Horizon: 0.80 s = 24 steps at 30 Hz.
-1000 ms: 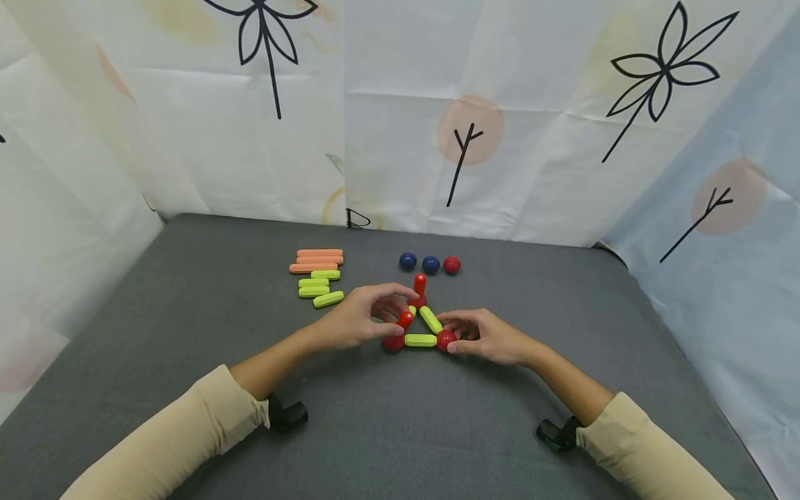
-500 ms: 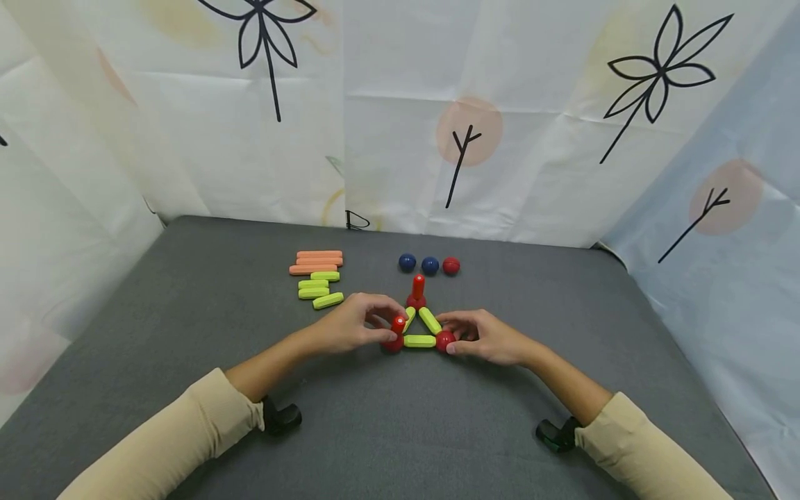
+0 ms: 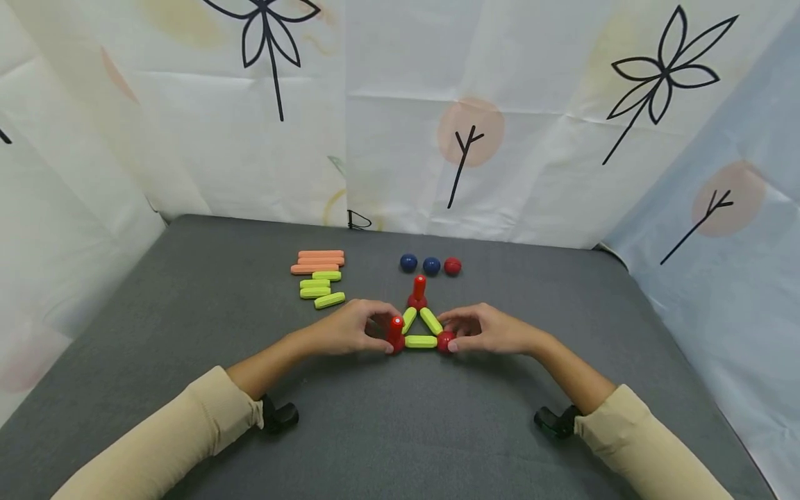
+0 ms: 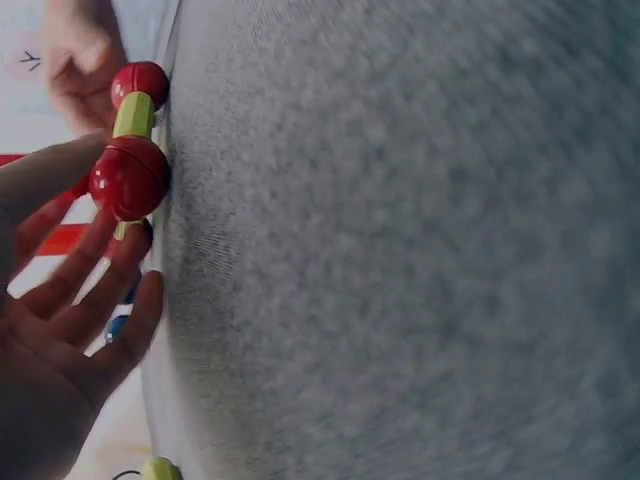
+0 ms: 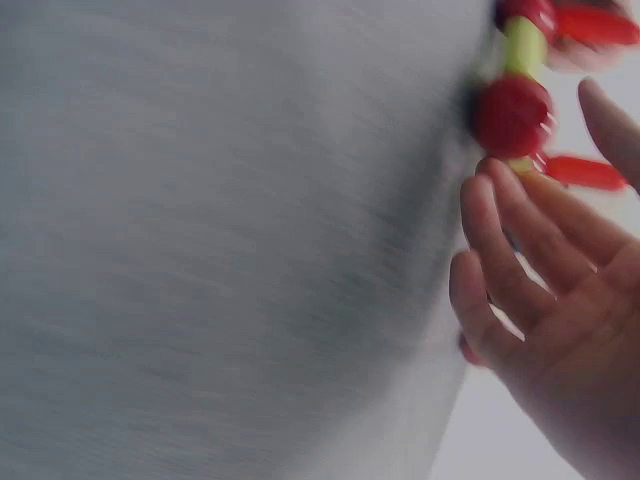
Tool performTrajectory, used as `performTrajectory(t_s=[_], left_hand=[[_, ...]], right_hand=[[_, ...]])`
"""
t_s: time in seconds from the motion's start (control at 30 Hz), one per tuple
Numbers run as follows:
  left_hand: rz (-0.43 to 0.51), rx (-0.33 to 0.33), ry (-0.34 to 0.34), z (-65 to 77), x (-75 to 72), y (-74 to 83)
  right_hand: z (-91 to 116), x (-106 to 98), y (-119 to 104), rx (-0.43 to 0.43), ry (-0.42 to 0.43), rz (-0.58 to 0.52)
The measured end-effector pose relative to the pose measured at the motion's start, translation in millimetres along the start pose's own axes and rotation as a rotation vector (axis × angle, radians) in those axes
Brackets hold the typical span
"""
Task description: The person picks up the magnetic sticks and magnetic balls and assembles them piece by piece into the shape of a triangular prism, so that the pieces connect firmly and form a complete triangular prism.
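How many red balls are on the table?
4: the near-left ball, near-right ball and far ball of the triangle, plus a loose ball right of the blue balls. No others show.

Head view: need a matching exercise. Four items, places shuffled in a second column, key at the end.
Items
1. Orange rods
2. Left hand
3. Blue balls
4. Right hand

Places
A. At the bare-topped ball of the triangle
B. In a row with a loose red ball
C. Just beyond the loose yellow-green rods
D. At a triangle ball with an upright red rod

Pairs: 1-C, 2-D, 3-B, 4-A
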<state>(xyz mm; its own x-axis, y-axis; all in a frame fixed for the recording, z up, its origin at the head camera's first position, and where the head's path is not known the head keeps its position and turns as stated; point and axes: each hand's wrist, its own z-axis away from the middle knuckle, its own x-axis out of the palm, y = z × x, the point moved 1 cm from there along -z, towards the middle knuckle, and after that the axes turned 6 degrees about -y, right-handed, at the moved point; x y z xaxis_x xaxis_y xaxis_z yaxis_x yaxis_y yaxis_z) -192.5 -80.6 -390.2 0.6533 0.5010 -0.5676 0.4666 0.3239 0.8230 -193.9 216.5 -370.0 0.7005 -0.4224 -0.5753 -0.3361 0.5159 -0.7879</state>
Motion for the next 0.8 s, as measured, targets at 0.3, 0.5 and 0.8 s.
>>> performTrajectory(t_s=[0.3,0.5,0.8], left_hand=[[0.005,-0.008,-0.060,-2.3,-0.5,-11.3],[0.035,-0.056,-0.070,-0.9,-2.0,-12.8],[0.058,-0.077,-0.070,-2.5,-2.6,-11.6]], right_hand=[[-25,-44,11,0.098,0.342,0.116],[-48,-54,18,0.217,0.394,0.105],[-68,-48,27,0.235,0.448,0.129]])
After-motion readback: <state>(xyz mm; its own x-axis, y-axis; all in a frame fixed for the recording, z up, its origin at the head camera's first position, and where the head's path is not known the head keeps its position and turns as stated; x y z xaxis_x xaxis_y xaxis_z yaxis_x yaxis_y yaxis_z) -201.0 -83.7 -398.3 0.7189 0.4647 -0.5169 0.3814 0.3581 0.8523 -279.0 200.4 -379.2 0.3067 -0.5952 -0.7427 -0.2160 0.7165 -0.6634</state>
